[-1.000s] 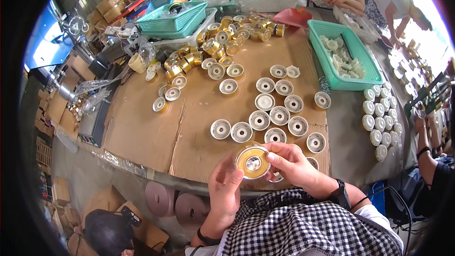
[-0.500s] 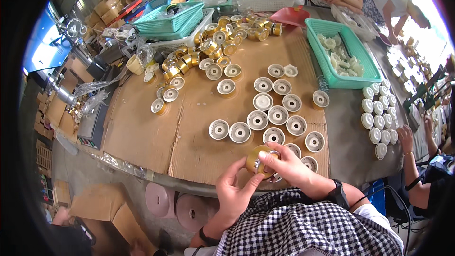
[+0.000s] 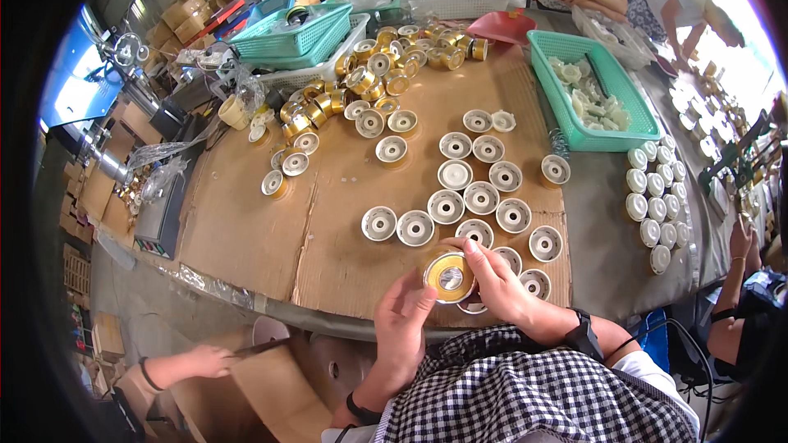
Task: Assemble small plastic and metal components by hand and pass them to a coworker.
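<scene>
You hold the gold cup (image 3: 451,277) near the close edge of the bench (image 3: 599,238), just short of the white-rimmed cups (image 3: 446,207); the cardboard sheet (image 3: 349,271) stretches wide to your left. Your left hand (image 3: 402,313) supports its lower-left side; your right hand (image 3: 504,289) grips its right side, round face tilted up.

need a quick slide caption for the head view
Left hand and right hand hold a gold part, with white-faced parts on cardboard beyond and a green basket at right.
</scene>
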`<control>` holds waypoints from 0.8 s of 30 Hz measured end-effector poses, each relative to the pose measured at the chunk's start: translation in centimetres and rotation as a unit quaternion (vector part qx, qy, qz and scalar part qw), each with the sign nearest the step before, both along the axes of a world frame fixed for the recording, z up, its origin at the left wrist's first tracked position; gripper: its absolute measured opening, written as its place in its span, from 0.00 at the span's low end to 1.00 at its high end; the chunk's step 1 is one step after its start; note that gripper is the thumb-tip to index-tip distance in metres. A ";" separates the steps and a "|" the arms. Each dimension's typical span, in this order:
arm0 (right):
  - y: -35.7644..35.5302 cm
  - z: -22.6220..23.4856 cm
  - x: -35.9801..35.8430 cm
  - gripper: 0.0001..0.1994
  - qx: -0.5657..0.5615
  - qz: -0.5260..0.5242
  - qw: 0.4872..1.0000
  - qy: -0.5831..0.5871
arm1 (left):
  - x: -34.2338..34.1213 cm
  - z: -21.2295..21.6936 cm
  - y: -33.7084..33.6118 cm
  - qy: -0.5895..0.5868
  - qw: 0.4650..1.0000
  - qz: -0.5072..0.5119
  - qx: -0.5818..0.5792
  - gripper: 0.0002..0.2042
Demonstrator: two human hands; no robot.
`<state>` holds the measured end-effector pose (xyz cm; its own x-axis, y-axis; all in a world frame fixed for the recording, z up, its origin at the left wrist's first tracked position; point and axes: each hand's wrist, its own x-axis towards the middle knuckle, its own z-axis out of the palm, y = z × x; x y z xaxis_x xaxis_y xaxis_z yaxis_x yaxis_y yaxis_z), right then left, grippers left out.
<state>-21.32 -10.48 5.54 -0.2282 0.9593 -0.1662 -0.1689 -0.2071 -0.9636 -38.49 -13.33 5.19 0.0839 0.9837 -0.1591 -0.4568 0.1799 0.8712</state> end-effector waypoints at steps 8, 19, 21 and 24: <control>-0.3 0.0 -0.1 0.27 -0.050 0.064 0.992 0.092 | -0.8 -0.1 0.5 -0.077 0.997 -0.015 -0.022 0.18; -0.8 -1.9 -0.7 0.28 -0.025 0.066 0.976 0.205 | -0.2 -0.4 0.5 -0.115 0.992 0.042 -0.010 0.17; -0.9 -2.0 -0.7 0.28 -0.029 0.068 0.974 0.213 | -0.1 -0.3 0.4 -0.117 0.991 0.056 -0.016 0.16; -1.0 -2.1 -0.7 0.28 -0.036 0.066 0.972 0.224 | -0.4 -0.2 0.4 -0.131 0.991 0.018 -0.006 0.16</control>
<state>-22.06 -11.49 3.45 -0.4133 0.9063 -0.0882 -0.5353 -0.3202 -0.7816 -38.84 -12.97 4.99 0.0883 0.9850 -0.1481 -0.6739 0.1685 0.7193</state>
